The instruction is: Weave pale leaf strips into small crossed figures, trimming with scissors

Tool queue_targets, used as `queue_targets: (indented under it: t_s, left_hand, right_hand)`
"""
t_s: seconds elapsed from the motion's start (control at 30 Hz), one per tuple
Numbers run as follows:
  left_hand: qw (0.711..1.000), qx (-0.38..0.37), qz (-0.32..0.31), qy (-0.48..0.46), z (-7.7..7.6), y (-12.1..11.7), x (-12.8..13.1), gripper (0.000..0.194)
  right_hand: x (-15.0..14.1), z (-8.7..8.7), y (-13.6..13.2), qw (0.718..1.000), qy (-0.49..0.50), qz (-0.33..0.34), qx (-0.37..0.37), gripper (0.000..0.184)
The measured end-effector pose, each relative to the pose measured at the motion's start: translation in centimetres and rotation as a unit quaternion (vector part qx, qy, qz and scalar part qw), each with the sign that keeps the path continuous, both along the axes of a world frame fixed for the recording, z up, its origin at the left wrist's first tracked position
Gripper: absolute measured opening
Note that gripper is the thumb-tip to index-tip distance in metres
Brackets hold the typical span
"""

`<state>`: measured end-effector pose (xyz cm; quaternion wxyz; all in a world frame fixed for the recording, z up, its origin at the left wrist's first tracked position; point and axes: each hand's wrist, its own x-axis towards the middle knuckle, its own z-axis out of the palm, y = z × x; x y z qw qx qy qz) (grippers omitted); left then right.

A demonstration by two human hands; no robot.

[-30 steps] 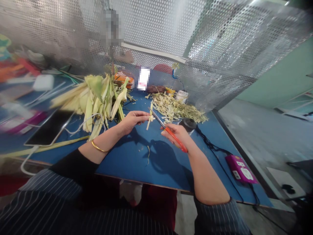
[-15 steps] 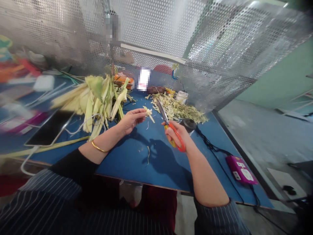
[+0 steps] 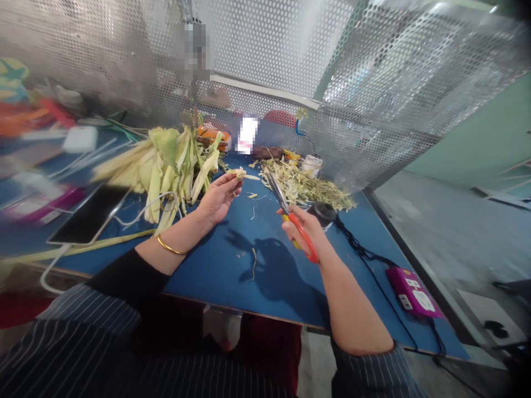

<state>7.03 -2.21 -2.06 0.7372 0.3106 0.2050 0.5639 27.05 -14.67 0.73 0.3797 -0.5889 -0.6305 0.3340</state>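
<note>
My left hand (image 3: 222,198) pinches a small pale knot of corn husk (image 3: 241,173) between thumb and fingertips, with a narrow strip sticking out to the right. In my right hand (image 3: 305,224) is a pair of scissors (image 3: 281,194) with red and yellow handles, its blades pointing up and away from me and apart from the husk. Left of my left hand lies a heap of long husk leaves (image 3: 166,160). Beyond the scissors spreads a pile of husk scraps (image 3: 301,182). Thin offcuts lie on the blue table (image 3: 232,271) between my hands.
A black-screened tablet or phone (image 3: 89,213) with a white cable lies at left. On the right are a dark round object (image 3: 322,211), black cords and a purple power strip (image 3: 414,292). A perforated metal screen (image 3: 265,44) rises behind the table.
The scissors have come away from the husk piece, and fresh bits lie on the table below it. My left hand has lifted and turned the piece, moving slightly away from me.
</note>
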Motion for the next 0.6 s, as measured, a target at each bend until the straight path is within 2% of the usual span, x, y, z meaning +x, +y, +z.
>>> queue_targets:
  t_s: [0.2,0.43,0.6]
  left_hand:
    - [1.0,-0.008,-0.003,0.002,-0.2,0.0,0.1,0.012]
    - [1.0,-0.012,-0.013,0.015,0.0,-0.5,0.2,0.01]
    - [0.999,-0.006,-0.023,0.022,0.1,-0.7,0.3,0.011]
  right_hand:
    - [-0.2,-0.1,0.0,0.995,-0.073,0.052,-0.032,0.04]
    - [0.1,-0.8,0.4,0.99,-0.143,0.011,-0.007,0.043]
    - [0.2,-1.0,0.5,0.988,-0.155,-0.003,0.003,0.046]
